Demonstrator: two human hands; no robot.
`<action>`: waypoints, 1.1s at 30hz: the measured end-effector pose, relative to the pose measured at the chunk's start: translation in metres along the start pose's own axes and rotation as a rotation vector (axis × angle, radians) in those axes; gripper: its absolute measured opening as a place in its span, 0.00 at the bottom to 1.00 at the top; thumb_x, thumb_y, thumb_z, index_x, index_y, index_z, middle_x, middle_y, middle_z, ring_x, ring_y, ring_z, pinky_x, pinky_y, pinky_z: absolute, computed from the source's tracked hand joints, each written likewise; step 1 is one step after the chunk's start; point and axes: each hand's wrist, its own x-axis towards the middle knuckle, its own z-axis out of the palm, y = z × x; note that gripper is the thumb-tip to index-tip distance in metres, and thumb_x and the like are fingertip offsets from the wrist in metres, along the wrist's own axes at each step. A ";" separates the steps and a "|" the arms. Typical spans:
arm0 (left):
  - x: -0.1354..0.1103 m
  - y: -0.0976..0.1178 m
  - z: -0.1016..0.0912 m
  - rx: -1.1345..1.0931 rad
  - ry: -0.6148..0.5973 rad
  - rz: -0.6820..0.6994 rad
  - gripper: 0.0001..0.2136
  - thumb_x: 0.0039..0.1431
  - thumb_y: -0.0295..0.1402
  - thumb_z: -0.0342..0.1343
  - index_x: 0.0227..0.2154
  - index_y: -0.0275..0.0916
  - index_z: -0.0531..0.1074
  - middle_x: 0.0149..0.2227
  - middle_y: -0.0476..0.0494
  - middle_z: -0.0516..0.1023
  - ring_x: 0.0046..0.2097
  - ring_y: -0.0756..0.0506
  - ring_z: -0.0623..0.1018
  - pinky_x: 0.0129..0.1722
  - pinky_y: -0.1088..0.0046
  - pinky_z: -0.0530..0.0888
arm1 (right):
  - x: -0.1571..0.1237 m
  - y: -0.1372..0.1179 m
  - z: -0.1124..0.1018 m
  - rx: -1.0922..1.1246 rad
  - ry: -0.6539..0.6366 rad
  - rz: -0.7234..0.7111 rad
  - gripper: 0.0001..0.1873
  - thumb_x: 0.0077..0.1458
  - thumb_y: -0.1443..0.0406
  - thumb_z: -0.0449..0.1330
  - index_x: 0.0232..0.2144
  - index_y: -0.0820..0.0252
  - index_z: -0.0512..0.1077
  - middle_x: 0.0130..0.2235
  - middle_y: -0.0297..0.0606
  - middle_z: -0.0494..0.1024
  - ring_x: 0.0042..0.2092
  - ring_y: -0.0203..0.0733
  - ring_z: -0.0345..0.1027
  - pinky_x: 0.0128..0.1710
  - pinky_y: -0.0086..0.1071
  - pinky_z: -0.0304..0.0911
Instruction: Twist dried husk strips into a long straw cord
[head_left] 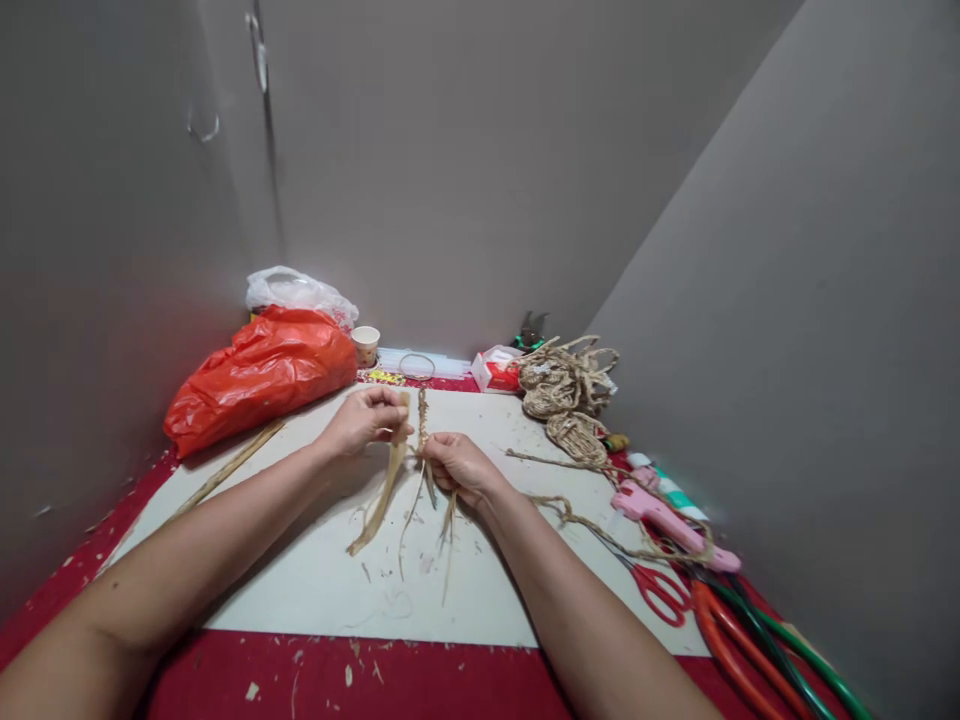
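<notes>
My left hand [367, 418] pinches a flat, tan strip of dried plant fibre [386, 500], whose lower end hangs toward the white board. Close beside it, my right hand [461, 465] is closed on a thin braided piece [422, 405] of brown fibre that points away from me. Several loose strands [409, 520] trail from under the right fingers toward me. Both hands are over the middle of the white board [300, 590]. The fingertips of the right hand partly hide where the strands join.
Left lies an orange plastic bag [262, 375], with a paper cup [366, 345] behind it. On the right are coiled fibre cords [566, 385], a pink glue gun [667, 520], red-handled scissors [660, 593] and orange-handled pliers [739, 650]. A long stalk [229, 468] lies left. Grey walls surround the red cloth [420, 680].
</notes>
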 end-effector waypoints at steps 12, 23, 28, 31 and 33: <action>-0.070 0.193 -0.037 0.434 0.301 0.740 0.04 0.44 0.31 0.61 0.25 0.38 0.73 0.18 0.53 0.66 0.17 0.58 0.56 0.16 0.80 0.50 | 0.006 0.006 0.001 -0.232 0.097 -0.085 0.08 0.37 0.70 0.56 0.15 0.60 0.59 0.08 0.21 0.53 0.12 0.25 0.42 0.13 0.25 0.34; -0.030 0.047 -0.031 0.968 0.016 0.191 0.13 0.51 0.40 0.51 0.29 0.35 0.73 0.27 0.44 0.76 0.29 0.47 0.74 0.28 0.73 0.66 | 0.001 -0.006 -0.005 0.032 -0.117 -0.006 0.12 0.38 0.65 0.59 0.18 0.59 0.57 0.11 0.19 0.50 0.13 0.24 0.37 0.13 0.23 0.32; -0.001 -0.014 0.010 0.454 -0.124 -0.046 0.14 0.43 0.40 0.59 0.26 0.34 0.66 0.18 0.49 0.71 0.20 0.53 0.69 0.21 0.78 0.62 | 0.008 -0.003 -0.013 0.165 -0.180 -0.015 0.15 0.36 0.64 0.64 0.20 0.60 0.58 0.12 0.18 0.50 0.15 0.22 0.36 0.14 0.21 0.30; 0.011 -0.019 0.010 0.296 -0.119 -0.134 0.14 0.39 0.36 0.61 0.26 0.35 0.65 0.17 0.50 0.71 0.20 0.52 0.70 0.21 0.79 0.63 | 0.010 -0.003 -0.017 0.176 -0.205 -0.023 0.17 0.37 0.62 0.65 0.21 0.60 0.59 0.13 0.18 0.50 0.15 0.22 0.35 0.14 0.21 0.29; 0.014 -0.017 0.007 0.239 -0.132 -0.186 0.14 0.38 0.34 0.62 0.26 0.36 0.64 0.18 0.50 0.72 0.20 0.52 0.71 0.22 0.78 0.65 | 0.008 -0.005 -0.018 0.161 -0.215 -0.017 0.17 0.38 0.60 0.66 0.22 0.61 0.60 0.13 0.18 0.50 0.15 0.22 0.35 0.14 0.21 0.29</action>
